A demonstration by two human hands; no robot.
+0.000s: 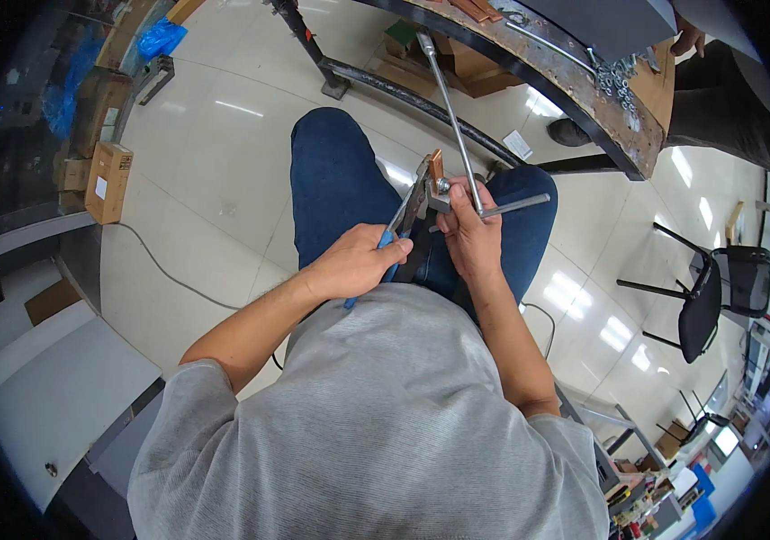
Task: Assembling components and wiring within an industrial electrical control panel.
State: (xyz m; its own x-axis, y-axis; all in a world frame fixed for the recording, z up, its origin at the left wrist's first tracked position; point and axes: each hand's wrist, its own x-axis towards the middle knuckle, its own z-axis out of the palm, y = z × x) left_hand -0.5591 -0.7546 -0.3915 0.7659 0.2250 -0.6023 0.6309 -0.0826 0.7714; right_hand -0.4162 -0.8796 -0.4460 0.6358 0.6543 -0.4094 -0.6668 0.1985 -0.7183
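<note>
My left hand [360,259] is closed around the blue handles of a pair of pliers [414,209], which point up and away between my knees. Right by the jaws is a small copper bar [437,167] with a bolt [443,185] and a grey metal block [440,202] below it. Whether the jaws clamp the copper I cannot tell. My right hand [475,236] grips a T-handle socket wrench [457,126] near its crossbar; the long shaft runs up toward the bench. Its thumb and fingers also lie against the grey block.
Ahead, a worn workbench [574,67] carries metal rods and a pile of small hardware [616,83]; cardboard boxes lie beneath it. Another person's dark-clothed leg [718,112] is at far right. A cardboard box [109,183] and cable [162,261] lie left, black chairs [704,297] right.
</note>
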